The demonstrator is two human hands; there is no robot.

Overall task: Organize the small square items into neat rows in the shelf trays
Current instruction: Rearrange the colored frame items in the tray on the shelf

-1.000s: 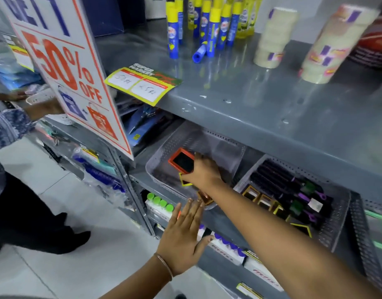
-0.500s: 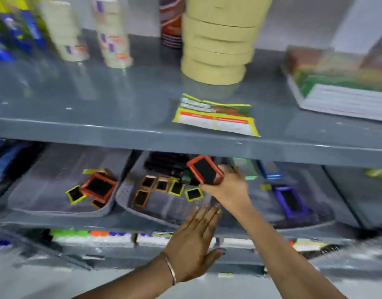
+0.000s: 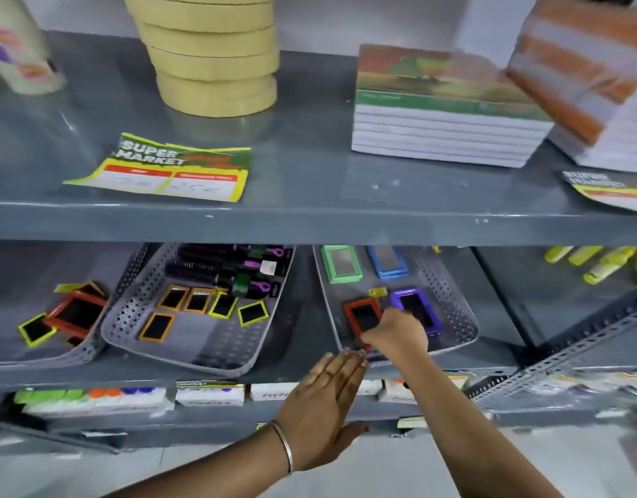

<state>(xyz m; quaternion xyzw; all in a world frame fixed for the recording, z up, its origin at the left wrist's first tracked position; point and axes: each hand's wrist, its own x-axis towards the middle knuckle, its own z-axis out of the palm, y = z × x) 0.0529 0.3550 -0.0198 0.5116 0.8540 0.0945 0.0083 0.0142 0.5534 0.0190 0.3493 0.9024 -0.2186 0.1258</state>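
My right hand (image 3: 396, 334) grips the near end of a red-framed black slate (image 3: 362, 314) lying in the right grey perforated tray (image 3: 464, 318), beside a purple-framed slate (image 3: 416, 310). Green (image 3: 341, 264) and blue (image 3: 387, 262) framed slates lie at that tray's back. My left hand (image 3: 322, 404) hovers flat with fingers together at the shelf's front edge, holding nothing. The middle tray (image 3: 130, 318) holds several small orange- and yellow-framed squares (image 3: 198, 300). The left tray (image 3: 83, 354) holds another red slate (image 3: 76, 314) and a yellow square (image 3: 35, 328).
Dark brushes (image 3: 231, 267) fill the middle tray's back. The upper shelf (image 3: 310, 217) overhangs the trays and carries tape rolls (image 3: 213, 55), notebook stacks (image 3: 442, 109) and price cards (image 3: 166, 170). Boxes (image 3: 209, 393) line the lower shelf. Yellow items (image 3: 597, 262) lie at far right.
My right hand carried the red-framed slate from the left tray past the middle tray and set it down in the right tray. The view swung right. My left hand stayed flat near the shelf edge.
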